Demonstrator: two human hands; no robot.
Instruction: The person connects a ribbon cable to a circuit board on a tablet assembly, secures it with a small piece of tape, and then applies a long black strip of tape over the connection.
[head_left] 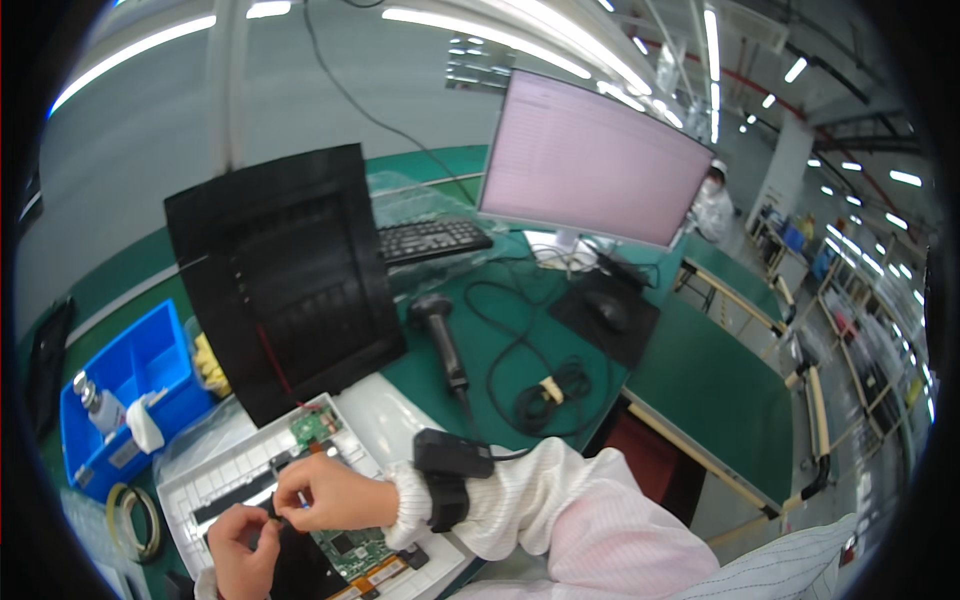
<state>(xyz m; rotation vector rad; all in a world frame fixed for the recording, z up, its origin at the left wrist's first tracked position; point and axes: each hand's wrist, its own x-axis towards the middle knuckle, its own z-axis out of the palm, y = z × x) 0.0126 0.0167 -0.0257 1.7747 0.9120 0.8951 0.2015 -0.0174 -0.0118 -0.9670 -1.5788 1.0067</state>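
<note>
My right hand (338,492) and my left hand (246,552) meet over an opened white device casing (185,492), which looks like a laptop base. Both hands have thumb and fingers pinched, their tips almost touching. Whatever lies between the fingertips is too small to make out. Below and beside my hands the casing holds a green circuit board (358,552), a black flat part (300,565) and an orange strip (385,572). A smaller green board (312,426) sits at the casing's far corner. Behind it stands a large black panel (290,270), with a thin red wire running down toward that board.
At left, a blue divided bin (150,345) holds a pump bottle (98,405); tape rolls (135,522) lie nearer. Beyond the casing are a barcode scanner (440,340), a coiled cable (555,395), a keyboard (435,240), a monitor (600,150) and a mouse (606,312). Another person (712,205) is far off.
</note>
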